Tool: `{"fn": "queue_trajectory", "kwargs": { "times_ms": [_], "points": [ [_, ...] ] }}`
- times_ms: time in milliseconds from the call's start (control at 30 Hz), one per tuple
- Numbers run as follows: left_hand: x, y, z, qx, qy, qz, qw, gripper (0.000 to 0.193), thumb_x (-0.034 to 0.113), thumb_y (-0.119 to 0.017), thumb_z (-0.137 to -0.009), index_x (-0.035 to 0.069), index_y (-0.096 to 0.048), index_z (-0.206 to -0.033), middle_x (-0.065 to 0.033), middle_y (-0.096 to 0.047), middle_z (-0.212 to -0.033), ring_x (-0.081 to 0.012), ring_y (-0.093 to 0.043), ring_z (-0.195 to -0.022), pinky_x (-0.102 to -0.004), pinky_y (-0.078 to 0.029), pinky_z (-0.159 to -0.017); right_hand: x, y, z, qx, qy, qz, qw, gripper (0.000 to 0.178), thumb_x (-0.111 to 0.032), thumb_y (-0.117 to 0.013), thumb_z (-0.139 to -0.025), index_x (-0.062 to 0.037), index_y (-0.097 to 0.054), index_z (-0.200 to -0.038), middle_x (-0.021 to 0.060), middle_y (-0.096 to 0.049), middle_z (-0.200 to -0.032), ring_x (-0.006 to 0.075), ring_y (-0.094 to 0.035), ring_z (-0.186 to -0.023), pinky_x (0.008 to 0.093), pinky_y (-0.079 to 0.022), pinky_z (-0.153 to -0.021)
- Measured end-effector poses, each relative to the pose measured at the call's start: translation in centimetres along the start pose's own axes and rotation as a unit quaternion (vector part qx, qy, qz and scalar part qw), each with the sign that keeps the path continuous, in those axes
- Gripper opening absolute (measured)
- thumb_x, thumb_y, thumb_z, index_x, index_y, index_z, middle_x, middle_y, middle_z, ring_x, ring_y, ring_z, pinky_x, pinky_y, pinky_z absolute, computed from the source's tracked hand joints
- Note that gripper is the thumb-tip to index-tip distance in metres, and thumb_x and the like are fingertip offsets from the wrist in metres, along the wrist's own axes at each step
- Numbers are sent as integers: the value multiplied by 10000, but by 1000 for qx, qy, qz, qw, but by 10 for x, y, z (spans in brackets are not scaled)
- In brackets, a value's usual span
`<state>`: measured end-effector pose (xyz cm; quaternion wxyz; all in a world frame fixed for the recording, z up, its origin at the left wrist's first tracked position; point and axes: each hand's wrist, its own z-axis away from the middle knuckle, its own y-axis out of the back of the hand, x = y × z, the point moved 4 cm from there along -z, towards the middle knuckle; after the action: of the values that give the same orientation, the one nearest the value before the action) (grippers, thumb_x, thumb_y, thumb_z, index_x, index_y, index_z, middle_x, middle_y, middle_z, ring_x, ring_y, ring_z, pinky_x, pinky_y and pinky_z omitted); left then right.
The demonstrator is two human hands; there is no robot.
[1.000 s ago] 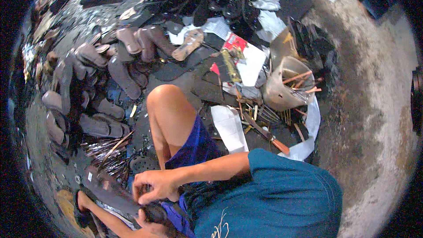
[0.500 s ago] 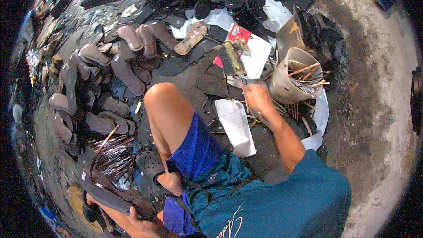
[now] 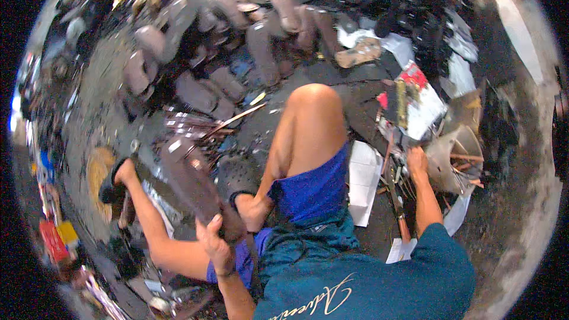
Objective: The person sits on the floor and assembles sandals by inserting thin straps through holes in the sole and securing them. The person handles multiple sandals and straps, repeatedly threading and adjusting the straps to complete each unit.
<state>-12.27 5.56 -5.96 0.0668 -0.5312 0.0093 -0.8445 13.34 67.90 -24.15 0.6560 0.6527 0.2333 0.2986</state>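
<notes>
My left hand (image 3: pixel 218 248) is closed round the near end of a long brown shoe sole (image 3: pixel 198 186), thumb on its edge. The sole slants away to the upper left beside my bent leg. On the right my arm reaches out, and my right hand (image 3: pixel 417 161) is closed low over the clutter by a beige bucket (image 3: pixel 441 163) of thin sticks. Blur and the hand itself hide what its fingers hold. A long dark tool with a reddish-brown handle (image 3: pixel 405 228) lies nearer me than that hand. Past it sits a yellowish, worn block (image 3: pixel 402 104) against white and red card.
Many brown soles (image 3: pixel 261 53) lie across the far left and middle. A bundle of shiny dark strips (image 3: pixel 189 123) with a light stick (image 3: pixel 240 117) lies beyond the held sole. A folded white paper (image 3: pixel 363 181) is right of my knee. A black clog (image 3: pixel 240 175) is by my foot.
The view has swung left, shifting the scene rightward. My left hand has raised the sole up and inward from the lower left. My right hand has come nearer the bucket.
</notes>
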Motion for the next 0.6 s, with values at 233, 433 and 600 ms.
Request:
{"fn": "queue_trajectory", "kwargs": {
  "times_ms": [233,433,600],
  "points": [
    [10,-4,4,-63,-28,-11,998,425,98,-630,-878,-43,-536,-1268,-109,-661,-1142,-189,-623,-1014,-324,-481,-950,-59,32,23,-94,-36,12,995,202,-202,-624,-892,-23,-674,-973,257,-700,-944,468,-669,-840,559,-529,-747],
    [12,25,17,-90,-27,11,996,536,93,-711,-858,-41,-497,-1331,-103,-648,-1182,-175,-616,-1065,-327,-483,-965,-232,215,15,140,143,-130,971,528,-120,-657,-895,-23,-496,-1388,235,-607,-1234,378,-603,-1136,460,-480,-960],
    [23,48,22,-202,33,-31,978,717,144,-825,-806,-35,-460,-1396,-84,-636,-1212,-160,-595,-1112,-327,-471,-994,-432,276,85,-274,367,-504,732,433,-108,-701,-894,-6,-565,-1292,145,-658,-1111,209,-653,-969,343,-533,-850]
  ]
}}
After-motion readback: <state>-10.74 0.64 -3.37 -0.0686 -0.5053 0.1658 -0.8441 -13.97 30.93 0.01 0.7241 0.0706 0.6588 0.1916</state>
